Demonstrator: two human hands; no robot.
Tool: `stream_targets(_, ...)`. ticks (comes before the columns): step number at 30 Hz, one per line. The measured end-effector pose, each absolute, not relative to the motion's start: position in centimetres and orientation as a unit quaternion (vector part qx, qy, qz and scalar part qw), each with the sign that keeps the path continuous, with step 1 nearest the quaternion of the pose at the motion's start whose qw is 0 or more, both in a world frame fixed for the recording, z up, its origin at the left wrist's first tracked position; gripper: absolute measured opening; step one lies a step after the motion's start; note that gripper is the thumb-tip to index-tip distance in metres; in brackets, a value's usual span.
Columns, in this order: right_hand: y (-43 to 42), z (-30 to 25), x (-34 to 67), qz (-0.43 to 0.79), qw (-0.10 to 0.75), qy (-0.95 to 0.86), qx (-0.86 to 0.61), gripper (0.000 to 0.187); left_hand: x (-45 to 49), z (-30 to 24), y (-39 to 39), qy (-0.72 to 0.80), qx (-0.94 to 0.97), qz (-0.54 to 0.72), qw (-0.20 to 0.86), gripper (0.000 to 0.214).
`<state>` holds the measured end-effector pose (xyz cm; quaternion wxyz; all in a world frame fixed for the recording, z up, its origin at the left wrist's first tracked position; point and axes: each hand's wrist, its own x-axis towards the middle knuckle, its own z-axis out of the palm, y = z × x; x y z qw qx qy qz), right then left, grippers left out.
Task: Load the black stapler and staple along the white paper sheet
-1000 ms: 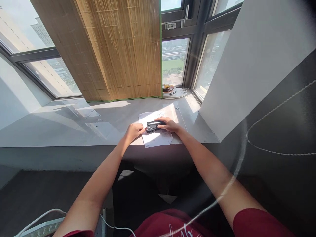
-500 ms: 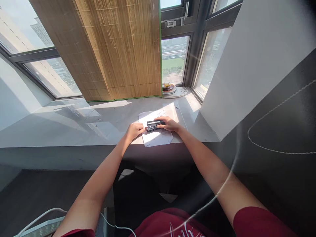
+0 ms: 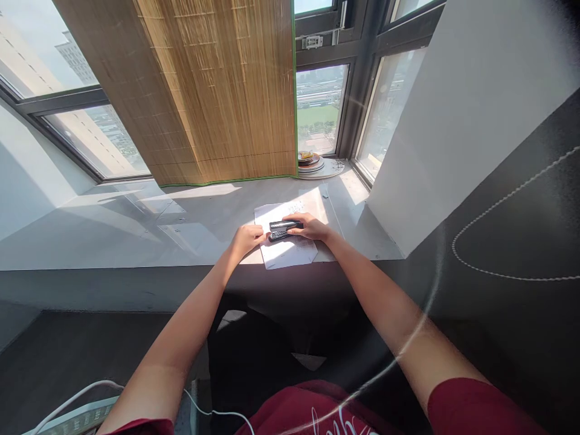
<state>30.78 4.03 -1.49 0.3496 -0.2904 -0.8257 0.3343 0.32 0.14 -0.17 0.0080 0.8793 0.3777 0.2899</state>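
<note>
A black stapler [image 3: 280,234] lies over white printed paper [image 3: 290,260] on the window sill, its jaws apart and facing left. My right hand [image 3: 313,228] is wrapped round the stapler's rear end, fingers over the top arm and thumb lower down. At the paper's left edge, my left hand [image 3: 247,239] is closed, its fingers curled and its tips beside the stapler's front. What those fingertips hold, if anything, is too small to make out.
Stacked plates [image 3: 312,166] stand at the back of the sill [image 3: 212,211], by the window corner. A bamboo blind [image 3: 217,96] hangs down to the sill. A white cable [image 3: 217,414] runs near my lap, and a beaded cord [image 3: 498,275] hangs at the right.
</note>
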Motion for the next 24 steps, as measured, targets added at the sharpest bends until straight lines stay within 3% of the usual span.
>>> stream_targets(24, 3.66, -1.08, 30.87, 0.35, 0.342, -0.821, -0.294, 0.045, 0.25, -0.78, 0.72, 0.387, 0.875, 0.29, 0.007, 0.057)
